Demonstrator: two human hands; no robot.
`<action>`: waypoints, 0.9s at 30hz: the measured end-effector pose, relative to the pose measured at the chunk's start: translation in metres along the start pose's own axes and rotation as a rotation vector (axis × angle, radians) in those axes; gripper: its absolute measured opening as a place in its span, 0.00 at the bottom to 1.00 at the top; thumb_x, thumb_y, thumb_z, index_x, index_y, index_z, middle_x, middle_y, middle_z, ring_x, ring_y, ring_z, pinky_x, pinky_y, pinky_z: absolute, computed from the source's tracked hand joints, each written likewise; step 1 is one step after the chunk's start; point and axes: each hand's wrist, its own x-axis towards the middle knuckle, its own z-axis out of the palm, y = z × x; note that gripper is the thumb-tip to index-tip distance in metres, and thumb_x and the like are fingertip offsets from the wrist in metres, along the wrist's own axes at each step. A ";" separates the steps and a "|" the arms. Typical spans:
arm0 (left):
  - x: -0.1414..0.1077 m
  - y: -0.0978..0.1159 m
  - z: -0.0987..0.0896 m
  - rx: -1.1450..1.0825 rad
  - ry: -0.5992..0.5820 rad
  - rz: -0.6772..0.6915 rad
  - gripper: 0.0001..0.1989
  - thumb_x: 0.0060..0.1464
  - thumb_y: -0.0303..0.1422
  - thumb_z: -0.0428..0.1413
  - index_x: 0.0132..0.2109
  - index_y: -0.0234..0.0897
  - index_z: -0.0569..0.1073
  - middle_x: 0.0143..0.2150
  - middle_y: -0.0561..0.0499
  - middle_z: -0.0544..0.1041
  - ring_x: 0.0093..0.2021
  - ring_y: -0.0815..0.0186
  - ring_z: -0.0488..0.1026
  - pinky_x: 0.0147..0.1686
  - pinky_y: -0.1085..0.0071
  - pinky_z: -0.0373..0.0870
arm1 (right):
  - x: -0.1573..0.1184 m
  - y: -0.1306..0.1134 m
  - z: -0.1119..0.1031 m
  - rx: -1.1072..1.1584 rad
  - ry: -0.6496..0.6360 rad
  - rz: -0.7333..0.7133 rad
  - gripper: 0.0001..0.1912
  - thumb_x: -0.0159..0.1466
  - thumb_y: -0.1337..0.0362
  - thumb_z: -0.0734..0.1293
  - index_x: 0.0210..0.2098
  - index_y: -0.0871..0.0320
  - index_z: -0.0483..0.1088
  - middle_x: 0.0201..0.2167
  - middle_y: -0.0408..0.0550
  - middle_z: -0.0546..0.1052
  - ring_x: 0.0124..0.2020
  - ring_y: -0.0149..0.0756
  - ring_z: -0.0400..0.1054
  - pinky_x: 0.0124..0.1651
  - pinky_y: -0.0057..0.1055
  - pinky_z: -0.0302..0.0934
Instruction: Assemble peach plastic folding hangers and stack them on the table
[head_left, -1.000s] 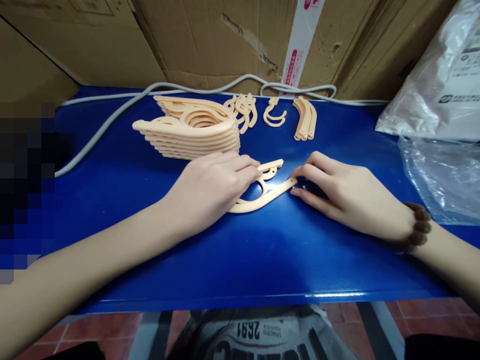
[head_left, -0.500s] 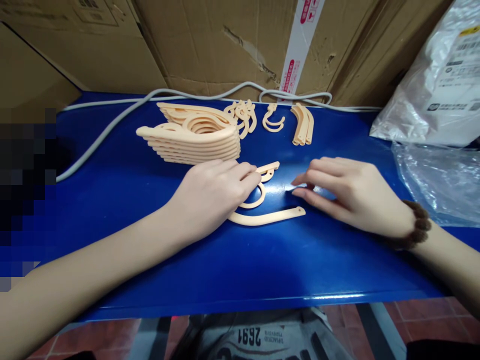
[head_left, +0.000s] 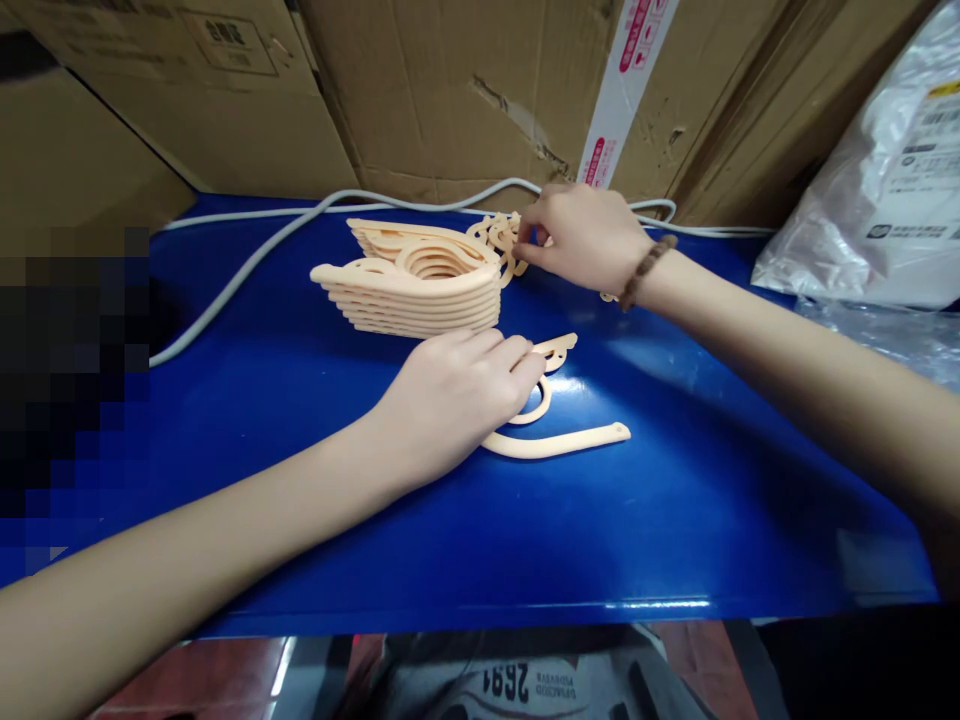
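Observation:
My left hand (head_left: 469,390) is closed over a cream plastic hanger part (head_left: 559,442) with a long curved arm, a ring and a short upper bar. Its fingers hide the left side of that part. Farther back, my right hand (head_left: 581,232) has its fingers curled in a pinch at a pile of cream hanger hooks (head_left: 495,232). The fingertips touch a hook at the pile's right side. To the left of these hooks, several like-shaped cream hanger bodies (head_left: 405,285) are stacked, with rings in their middles.
Everything lies on a blue table (head_left: 420,540) with cardboard boxes (head_left: 450,90) along its back. A grey cable (head_left: 247,265) loops behind the stack. At the right rests a clear plastic bag (head_left: 847,220) with labels. Some cream pieces (head_left: 609,297) peek out beneath my right wrist.
My right hand has gone from the front right of the table back and left to the hooks, and its fingers have closed. My left hand keeps its hold on the hanger part.

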 end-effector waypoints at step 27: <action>-0.001 0.001 0.001 -0.009 -0.024 -0.024 0.08 0.67 0.25 0.54 0.47 0.31 0.78 0.47 0.46 0.83 0.38 0.61 0.81 0.28 0.67 0.70 | 0.043 -0.028 0.014 0.111 -0.062 0.198 0.16 0.64 0.56 0.68 0.46 0.57 0.78 0.47 0.60 0.81 0.52 0.54 0.72 0.50 0.48 0.67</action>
